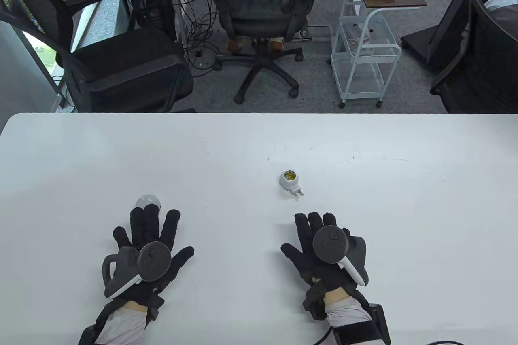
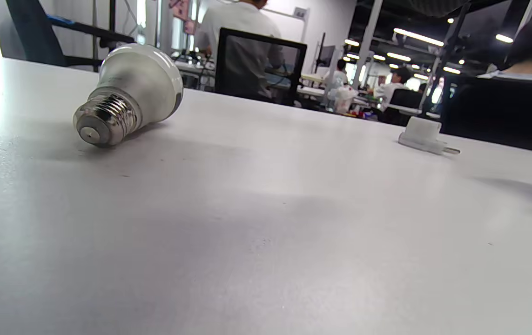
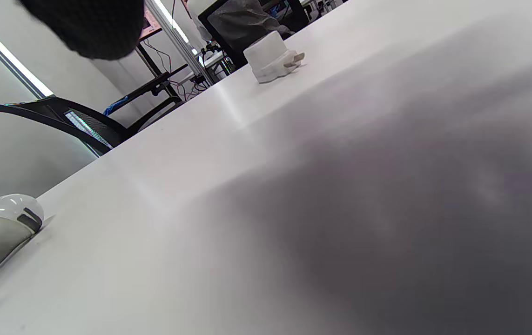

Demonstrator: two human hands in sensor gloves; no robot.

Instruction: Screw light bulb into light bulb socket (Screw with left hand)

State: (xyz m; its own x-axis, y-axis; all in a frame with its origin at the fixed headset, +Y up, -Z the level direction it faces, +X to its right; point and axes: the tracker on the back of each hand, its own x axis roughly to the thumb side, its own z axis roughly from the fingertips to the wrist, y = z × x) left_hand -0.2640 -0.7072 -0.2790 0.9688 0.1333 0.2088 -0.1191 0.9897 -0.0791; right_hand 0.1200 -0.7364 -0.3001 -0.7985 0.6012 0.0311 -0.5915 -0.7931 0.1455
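Note:
A white light bulb (image 1: 148, 201) lies on its side on the white table (image 1: 259, 142), its metal screw base towards me; it shows in the left wrist view (image 2: 131, 93) and the right wrist view (image 3: 3, 228). A white plug-in socket (image 1: 290, 183) lies mid-table, its opening facing up; it also shows in the left wrist view (image 2: 424, 136) and the right wrist view (image 3: 270, 56). My left hand (image 1: 151, 227) lies flat and spread, fingertips just short of the bulb, holding nothing. My right hand (image 1: 317, 231) lies flat below the socket, empty.
Beyond the table's far edge stand office chairs (image 1: 259, 9) and a white trolley (image 1: 364, 37).

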